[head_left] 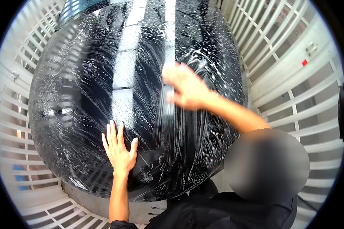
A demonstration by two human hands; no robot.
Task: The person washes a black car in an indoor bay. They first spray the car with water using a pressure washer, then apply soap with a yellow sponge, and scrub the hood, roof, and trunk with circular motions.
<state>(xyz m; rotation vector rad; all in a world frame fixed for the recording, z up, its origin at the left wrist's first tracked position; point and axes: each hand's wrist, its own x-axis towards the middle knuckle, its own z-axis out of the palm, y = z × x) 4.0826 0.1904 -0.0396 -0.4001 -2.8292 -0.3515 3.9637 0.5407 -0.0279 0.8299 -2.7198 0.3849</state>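
Note:
A broad, rounded, glossy black panel (95,95), which looks like a car hood, fills the middle. Wet streaks and white suds cover it, heaviest on its right side. My left hand (120,150) lies flat on its near left part, fingers stretched upward and thumb out to the right. Further off and to the right, my right hand (185,87) is over the panel, its fingers extended and the thumb apart, slightly smeared by motion. Whether that palm touches the surface I cannot tell. Neither hand shows anything held.
White slatted barriers (279,76) curve close around the panel on the right and the left. A small red mark (304,62) sits on the right barrier. Grey floor (91,200) shows along the near edge. A blurred grey disc (266,166) hides part of my right arm.

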